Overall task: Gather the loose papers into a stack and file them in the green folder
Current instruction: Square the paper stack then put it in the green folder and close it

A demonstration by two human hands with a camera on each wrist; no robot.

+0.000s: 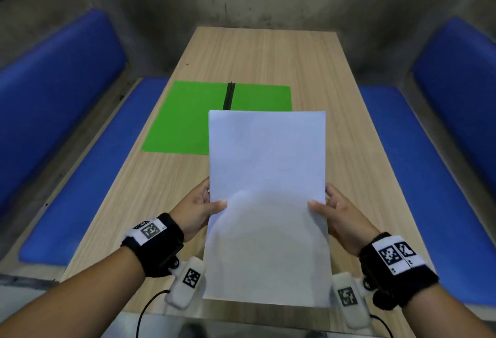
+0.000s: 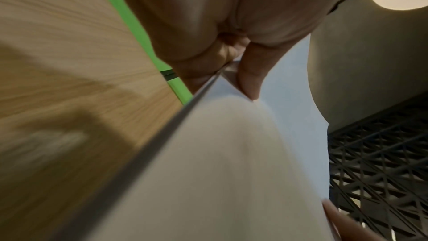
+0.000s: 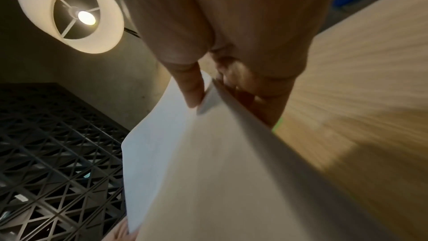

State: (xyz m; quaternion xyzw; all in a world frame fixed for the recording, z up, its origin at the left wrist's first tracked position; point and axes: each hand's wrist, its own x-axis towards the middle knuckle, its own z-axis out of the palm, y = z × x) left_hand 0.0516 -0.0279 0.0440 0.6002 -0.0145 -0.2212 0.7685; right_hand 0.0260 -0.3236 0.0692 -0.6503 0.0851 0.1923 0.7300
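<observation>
The papers (image 1: pixel 268 203) I hold hide the near right part of the folder (image 1: pixel 182 117) and my fingers beneath them. How many sheets, I cannot tell. Both wrist views are blurred; my palms fill their tops.

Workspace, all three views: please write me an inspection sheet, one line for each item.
Surface: wooden table, light grain.
Job's things: white paper stack held above the table, near edge toward the person; green folder lies open and flat, black spine up, partly hidden behind the stack.
Clutter: nothing seen.
Grippers: left hand pinches the stack's left edge, thumb on top; right hand pinches the right edge the same way.
Cables: black cable hangs from the left wrist camera; another by the right one.
Surroundings: blue benches on both sides, grey wall behind, lit lamp overhead.
</observation>
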